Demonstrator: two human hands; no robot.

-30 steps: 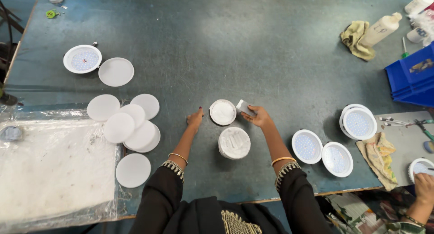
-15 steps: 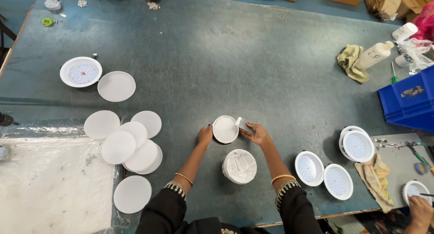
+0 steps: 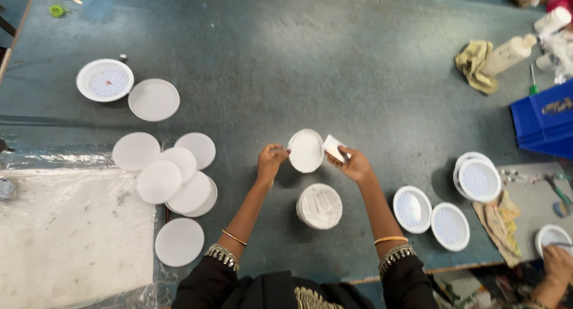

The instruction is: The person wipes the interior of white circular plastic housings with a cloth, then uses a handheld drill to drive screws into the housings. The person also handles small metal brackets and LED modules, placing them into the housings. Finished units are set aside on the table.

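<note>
Here, a round white plastic disc (image 3: 305,151) sits mid-table, pinched at its nine o'clock edge by the left hand (image 3: 270,161). At three o'clock, the right hand (image 3: 354,163) grips a small white rectangular piece (image 3: 333,148). A ribbed white round housing (image 3: 319,206) lies at six o'clock.

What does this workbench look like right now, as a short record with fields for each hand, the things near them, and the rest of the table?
left hand: pinching the edge of a white round disc, lifted and tilted
right hand: holding a small white block at the disc's other edge
below hands: round white housing on the grey-green table
left side: pile of flat white discs
right side: round lamp units
far right: blue bin, another person's hand
</note>
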